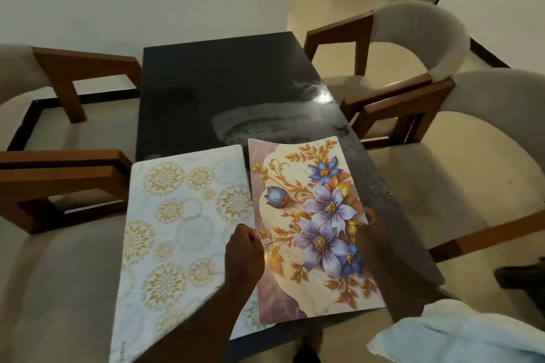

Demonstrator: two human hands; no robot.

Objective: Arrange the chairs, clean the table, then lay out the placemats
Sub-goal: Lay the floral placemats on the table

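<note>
A floral placemat (pixel 306 215) with purple and blue flowers hovers over the near right part of the dark table (pixel 221 82). My left hand (pixel 243 253) pinches its left edge. My right hand (pixel 373 233) grips its right edge, blurred. Beside it on the left lies a white placemat (pixel 177 230) with gold round patterns, flat on the table and hanging past the near edge. Wet wipe streaks (pixel 274 124) shine on the tabletop beyond the mats.
Wooden chairs with grey cushions flank the table: two on the left (pixel 67 168) and two on the right (pixel 413 47). A light blue cloth (pixel 460 336) hangs at my right arm. A white wall stands behind the table; a doorway opens far right.
</note>
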